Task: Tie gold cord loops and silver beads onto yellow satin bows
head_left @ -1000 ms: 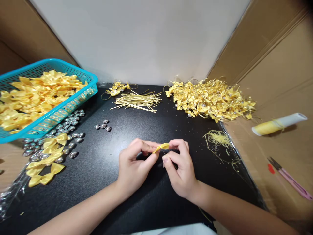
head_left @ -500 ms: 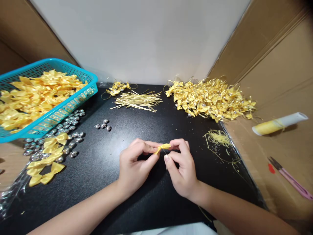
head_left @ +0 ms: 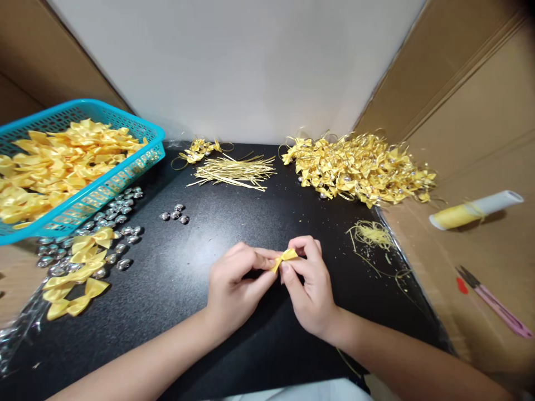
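Observation:
A small yellow bow [head_left: 287,255] is between my two hands, above the black table [head_left: 234,223]. My left hand [head_left: 238,284] pinches the bow's left end between thumb and fingers. Thumb and index finger of my right hand [head_left: 310,284] are pressed together at the middle of the bow, close against my left fingertips. Whatever thin thing my right fingertips grip there is hidden. Nearest to my left hand lie a few silver beads [head_left: 178,214]. A bundle of gold cords [head_left: 236,171] lies beyond both hands.
A blue basket [head_left: 161,142] of yellow bows stands at left, with silver beads [head_left: 123,264] and loose bows [head_left: 90,271] beside it. Finished-looking bows with cords [head_left: 359,170] are heaped at back right. Right: tangled thread [head_left: 371,235], a tube [head_left: 476,209], pink snips [head_left: 497,306].
The bow has tilted and more of its face shows. My hands have come closer together, my left moving slightly right. The thin line seen between bow and right fingers no longer shows.

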Available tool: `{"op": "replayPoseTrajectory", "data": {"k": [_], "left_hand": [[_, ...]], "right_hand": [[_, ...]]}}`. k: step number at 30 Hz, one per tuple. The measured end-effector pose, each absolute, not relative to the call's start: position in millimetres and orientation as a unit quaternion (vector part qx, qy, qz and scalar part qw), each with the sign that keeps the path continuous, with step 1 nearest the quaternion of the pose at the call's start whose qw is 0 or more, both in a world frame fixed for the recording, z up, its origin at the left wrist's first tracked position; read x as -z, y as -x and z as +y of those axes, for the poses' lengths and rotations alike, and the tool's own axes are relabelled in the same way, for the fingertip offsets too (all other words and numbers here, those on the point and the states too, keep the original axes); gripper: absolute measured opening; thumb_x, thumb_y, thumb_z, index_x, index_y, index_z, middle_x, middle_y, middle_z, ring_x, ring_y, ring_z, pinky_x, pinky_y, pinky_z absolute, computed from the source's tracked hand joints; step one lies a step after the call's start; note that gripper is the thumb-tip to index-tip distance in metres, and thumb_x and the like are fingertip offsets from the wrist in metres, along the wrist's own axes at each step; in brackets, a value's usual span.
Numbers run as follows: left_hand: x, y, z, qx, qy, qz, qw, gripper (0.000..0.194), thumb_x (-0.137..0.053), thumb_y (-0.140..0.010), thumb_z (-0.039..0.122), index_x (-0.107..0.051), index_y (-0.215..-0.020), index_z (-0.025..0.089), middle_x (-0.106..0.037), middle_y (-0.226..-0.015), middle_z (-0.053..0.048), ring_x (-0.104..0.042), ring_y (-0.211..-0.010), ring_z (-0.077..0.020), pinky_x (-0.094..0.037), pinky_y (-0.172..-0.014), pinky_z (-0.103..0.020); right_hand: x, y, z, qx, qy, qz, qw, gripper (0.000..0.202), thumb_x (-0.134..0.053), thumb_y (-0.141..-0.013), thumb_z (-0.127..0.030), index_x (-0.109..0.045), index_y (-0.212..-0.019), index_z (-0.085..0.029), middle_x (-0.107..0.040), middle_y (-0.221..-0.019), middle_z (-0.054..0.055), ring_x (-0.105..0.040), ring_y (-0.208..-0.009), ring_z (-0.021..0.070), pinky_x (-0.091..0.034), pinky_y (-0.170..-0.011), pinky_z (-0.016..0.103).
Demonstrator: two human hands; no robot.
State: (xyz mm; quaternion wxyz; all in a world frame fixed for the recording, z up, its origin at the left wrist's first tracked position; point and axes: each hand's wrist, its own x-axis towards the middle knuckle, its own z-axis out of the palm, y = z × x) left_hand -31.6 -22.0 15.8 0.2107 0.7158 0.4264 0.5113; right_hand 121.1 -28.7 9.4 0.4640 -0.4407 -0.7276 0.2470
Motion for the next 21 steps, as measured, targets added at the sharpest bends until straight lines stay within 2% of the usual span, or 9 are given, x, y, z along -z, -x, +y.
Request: {"op": "replayPoseTrajectory", "data": {"k": [3, 6, 8, 12, 17, 21], "left_hand": [[-15, 32, -22, -0.517, -0.713, 0.426, 0.205, 0.014, -0.072, -0.077, 0.008, -0.063, -0.076, 0.018, -0.076, -0.085, 0.002, -0.071, -0.075, -0.0101, -0.054, -0.069, -0.021], [-14, 35, -20, -0.524, -0.706, 0.431, 0.204, 0.014, -0.072, -0.077, 0.008, -0.063, -0.077, 0.018, -0.076, -0.086, 0.000, -0.071, -0.077, -0.0115, -0.055, -0.070, -0.022], [-14, 38, -18, -0.527, -0.713, 0.423, 0.187, 0.014, -0.071, -0.078, 0.008, -0.062, -0.077, 0.018, -0.076, -0.085, -0.001, -0.071, -0.076, -0.0120, -0.055, -0.069, -0.023], [-15, 42, -12, -0.496, -0.774, 0.378, 0.109, 0.013, -0.068, -0.080, 0.007, -0.061, -0.077, 0.018, -0.077, -0.084, -0.002, -0.068, -0.070, -0.0110, -0.053, -0.065, -0.023], [-13, 43, -6, -0.446, -0.827, 0.340, -0.038, 0.014, -0.069, -0.080, 0.012, -0.061, -0.072, 0.020, -0.076, -0.081, 0.001, -0.060, -0.060, -0.0097, -0.048, -0.059, -0.022], [-12, 42, -4, -0.421, -0.838, 0.340, -0.073, 0.016, -0.069, -0.081, 0.016, -0.060, -0.068, 0.020, -0.076, -0.078, 0.004, -0.057, -0.060, -0.0100, -0.044, -0.059, -0.024]], "right_hand": [[-8, -121, -27, -0.251, 0.454, -0.727, 0.451, 0.026, -0.047, -0.092, -0.016, -0.064, -0.072, -0.017, -0.050, -0.089, 0.004, -0.048, -0.091, 0.0170, -0.038, -0.083, 0.035], [-10, -125, -23, -0.245, 0.471, -0.728, 0.433, 0.016, -0.055, -0.090, -0.022, -0.068, -0.081, -0.019, -0.052, -0.095, 0.005, -0.049, -0.094, 0.0188, -0.039, -0.084, 0.036], [-13, -132, -19, -0.237, 0.480, -0.715, 0.449, 0.011, -0.059, -0.087, -0.027, -0.066, -0.085, -0.019, -0.053, -0.098, 0.006, -0.050, -0.095, 0.0201, -0.041, -0.086, 0.038], [-23, -143, -9, -0.224, 0.479, -0.689, 0.496, 0.014, -0.058, -0.087, -0.029, -0.069, -0.094, -0.022, -0.054, -0.099, 0.006, -0.053, -0.098, 0.0212, -0.043, -0.088, 0.040], [-24, -137, -8, -0.239, 0.465, -0.723, 0.452, 0.008, -0.068, -0.082, -0.020, -0.074, -0.080, -0.025, -0.061, -0.090, 0.003, -0.053, -0.091, 0.0190, -0.044, -0.086, 0.038], [-21, -133, -9, -0.249, 0.470, -0.712, 0.459, 0.009, -0.067, -0.084, -0.017, -0.071, -0.077, -0.022, -0.059, -0.085, 0.003, -0.053, -0.088, 0.0175, -0.045, -0.083, 0.035]]}}
